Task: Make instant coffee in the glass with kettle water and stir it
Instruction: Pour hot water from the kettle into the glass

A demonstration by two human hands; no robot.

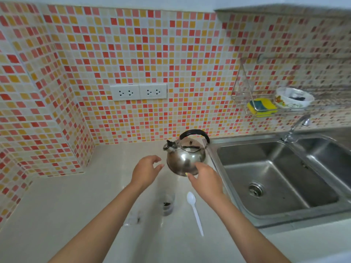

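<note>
- Nearest the camera, two bare forearms reach forward over the pale bench (57, 202).
- A small clear wrapper or scrap (133, 219) with dark specks lies on the bench at about 6 o'clock from the left hand, blurred and hard to make out.
- The glass (168, 205) stands upright on the bench between the two forearms, with dark coffee granules at its bottom; no water shows in it.
- A white plastic spoon (194, 211) lies flat just beside the glass at its 3 o'clock, bowl pointing away from the person, untouched.
- The left hand (146, 170) hovers above the bench with fingers loosely spread and slightly curved, gripping nothing, a little short of the kettle.
- The right hand (206, 180) has its fingers relaxed and spread at the kettle's lower near side; a small yellow bit shows at its fingertips, too small to name, and whether the fingers touch the kettle I cannot tell.
- The steel whistling kettle (185, 154) stands upright at 12 o'clock from the glass, black handle up, spout toward 9 o'clock.
- A double steel sink (275, 177) with a tap (298, 126) lies at the kettle's 3 o'clock.
- Farther back, two wall sockets (138, 91) sit in the mosaic tiles, and a wire rack (252, 95) holds a yellow sponge (263, 107) and a patterned bowl (294, 97).
</note>
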